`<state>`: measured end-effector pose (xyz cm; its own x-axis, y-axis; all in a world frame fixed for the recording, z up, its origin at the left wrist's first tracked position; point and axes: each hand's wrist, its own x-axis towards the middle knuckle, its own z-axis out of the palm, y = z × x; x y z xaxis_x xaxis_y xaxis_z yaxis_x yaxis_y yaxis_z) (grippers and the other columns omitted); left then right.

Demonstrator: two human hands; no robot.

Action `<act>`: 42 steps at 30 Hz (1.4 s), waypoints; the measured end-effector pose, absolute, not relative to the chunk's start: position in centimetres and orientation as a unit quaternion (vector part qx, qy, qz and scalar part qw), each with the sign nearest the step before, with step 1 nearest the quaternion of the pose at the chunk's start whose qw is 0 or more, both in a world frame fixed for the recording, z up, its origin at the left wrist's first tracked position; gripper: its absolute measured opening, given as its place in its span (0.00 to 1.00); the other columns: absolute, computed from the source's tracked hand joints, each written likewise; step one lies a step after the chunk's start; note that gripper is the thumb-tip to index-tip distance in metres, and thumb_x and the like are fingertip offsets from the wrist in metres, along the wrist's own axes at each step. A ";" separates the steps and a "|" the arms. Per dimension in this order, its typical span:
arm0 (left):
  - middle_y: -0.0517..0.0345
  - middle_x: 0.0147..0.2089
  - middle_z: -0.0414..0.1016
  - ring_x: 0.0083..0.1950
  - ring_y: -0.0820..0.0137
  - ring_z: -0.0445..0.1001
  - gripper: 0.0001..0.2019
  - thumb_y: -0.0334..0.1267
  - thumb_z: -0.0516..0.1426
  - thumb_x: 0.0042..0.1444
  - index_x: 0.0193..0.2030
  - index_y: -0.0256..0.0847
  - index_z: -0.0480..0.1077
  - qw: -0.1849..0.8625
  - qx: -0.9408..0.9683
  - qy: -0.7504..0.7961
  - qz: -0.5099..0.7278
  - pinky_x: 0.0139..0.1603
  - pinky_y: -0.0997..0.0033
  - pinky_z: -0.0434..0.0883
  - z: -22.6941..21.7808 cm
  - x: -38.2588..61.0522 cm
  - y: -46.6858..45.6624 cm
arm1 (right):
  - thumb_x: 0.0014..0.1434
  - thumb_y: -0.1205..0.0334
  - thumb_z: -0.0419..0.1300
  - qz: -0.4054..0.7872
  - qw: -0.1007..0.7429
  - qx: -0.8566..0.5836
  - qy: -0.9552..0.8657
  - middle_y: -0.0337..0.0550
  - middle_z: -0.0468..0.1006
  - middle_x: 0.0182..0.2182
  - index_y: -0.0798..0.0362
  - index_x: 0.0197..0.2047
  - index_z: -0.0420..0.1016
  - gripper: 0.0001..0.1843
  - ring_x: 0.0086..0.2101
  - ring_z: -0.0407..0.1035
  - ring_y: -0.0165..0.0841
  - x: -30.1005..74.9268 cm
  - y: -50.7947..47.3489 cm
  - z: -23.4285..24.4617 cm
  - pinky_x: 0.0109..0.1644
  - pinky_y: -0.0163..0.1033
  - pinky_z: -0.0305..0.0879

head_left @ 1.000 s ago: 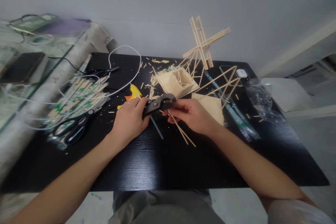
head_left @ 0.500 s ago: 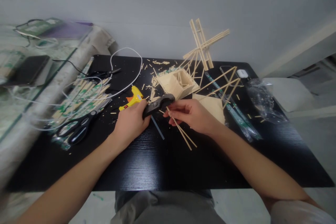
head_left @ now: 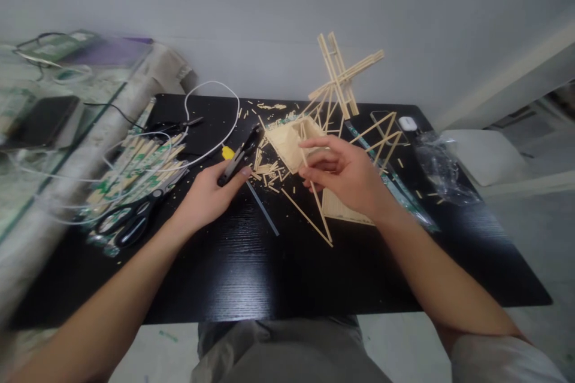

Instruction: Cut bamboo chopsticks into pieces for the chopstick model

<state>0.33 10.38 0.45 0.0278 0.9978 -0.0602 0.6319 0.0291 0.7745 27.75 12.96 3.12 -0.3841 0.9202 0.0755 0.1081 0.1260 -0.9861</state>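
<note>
My left hand point(head_left: 209, 191) is closed round a dark pair of cutters point(head_left: 240, 157), jaws pointing up and away. Between the thumb and fingers of my right hand point(head_left: 348, 173) is a thin wooden stick point(head_left: 320, 206), slanting down toward the table. A second wooden stick point(head_left: 305, 215) lies on the black tabletop, its near end meeting the held stick's lower end in view. Behind the hands stands a pale stick-built model point(head_left: 285, 146), partly covered by my right hand. A yellow glue gun point(head_left: 227, 152) is mostly hidden behind my left hand and the cutters.
A translucent glue stick point(head_left: 263, 208) and short wooden offcuts point(head_left: 269, 172) lie mid-table. Wrapped chopsticks point(head_left: 135, 161), black-handled scissors point(head_left: 130, 224) and a white cable point(head_left: 238, 108) are leftward. A windmill-like stick cross point(head_left: 339, 81) rises behind; clear plastic wrap point(head_left: 442, 170) lies right.
The cutters have moved left and away from the sticks, now pointing upward. My right hand has risen with one stick; the other now lies on the table.
</note>
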 end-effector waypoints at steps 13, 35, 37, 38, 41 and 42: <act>0.35 0.54 0.75 0.54 0.45 0.76 0.34 0.63 0.47 0.69 0.59 0.30 0.70 0.012 0.765 0.637 0.098 0.54 0.47 0.73 -3.2 -4.3 2.5 | 0.62 0.72 0.70 0.291 0.150 -0.547 -0.771 0.45 0.83 0.34 0.55 0.37 0.78 0.06 0.35 0.78 0.36 26.6 10.3 -3.1 0.42 0.40 0.70; 0.28 0.66 0.67 0.69 0.41 0.66 0.28 0.49 0.51 0.71 0.68 0.29 0.65 -0.042 0.768 0.628 0.117 0.69 0.35 0.65 -5.7 -2.6 -0.7 | 0.75 0.58 0.56 0.431 0.424 -0.459 -0.651 0.43 0.84 0.40 0.50 0.47 0.73 0.06 0.40 0.83 0.36 29.5 8.0 2.9 0.50 0.45 0.80; 0.29 0.68 0.67 0.70 0.40 0.66 0.26 0.47 0.53 0.70 0.67 0.31 0.66 -0.029 0.768 0.624 0.141 0.69 0.34 0.65 -5.0 -2.2 -0.6 | 0.73 0.58 0.60 0.417 0.465 -0.452 -0.637 0.43 0.86 0.42 0.48 0.47 0.74 0.05 0.44 0.83 0.37 29.5 6.8 2.7 0.53 0.47 0.80; 0.30 0.68 0.67 0.69 0.41 0.67 0.24 0.46 0.55 0.69 0.66 0.33 0.67 -0.021 0.768 0.619 0.161 0.69 0.35 0.65 -4.4 -2.0 -0.6 | 0.73 0.58 0.61 0.405 0.469 -0.453 -0.640 0.42 0.86 0.42 0.48 0.47 0.74 0.04 0.45 0.83 0.37 29.4 6.2 2.4 0.54 0.47 0.80; 0.40 0.62 0.74 0.64 0.50 0.73 0.16 0.41 0.58 0.68 0.59 0.39 0.73 0.029 0.776 0.581 0.246 0.66 0.43 0.70 -2.2 -0.7 -0.1 | 0.71 0.61 0.63 0.372 0.454 -0.457 -0.668 0.42 0.88 0.43 0.47 0.46 0.76 0.02 0.45 0.84 0.38 28.9 4.7 0.7 0.52 0.46 0.82; 0.44 0.58 0.77 0.61 0.54 0.76 0.13 0.38 0.58 0.68 0.56 0.40 0.74 0.056 0.780 0.558 0.277 0.64 0.49 0.72 -1.4 0.0 0.1 | 0.71 0.62 0.63 0.364 0.447 -0.454 -0.679 0.42 0.88 0.42 0.47 0.47 0.77 0.03 0.45 0.84 0.38 28.8 4.4 0.1 0.51 0.45 0.82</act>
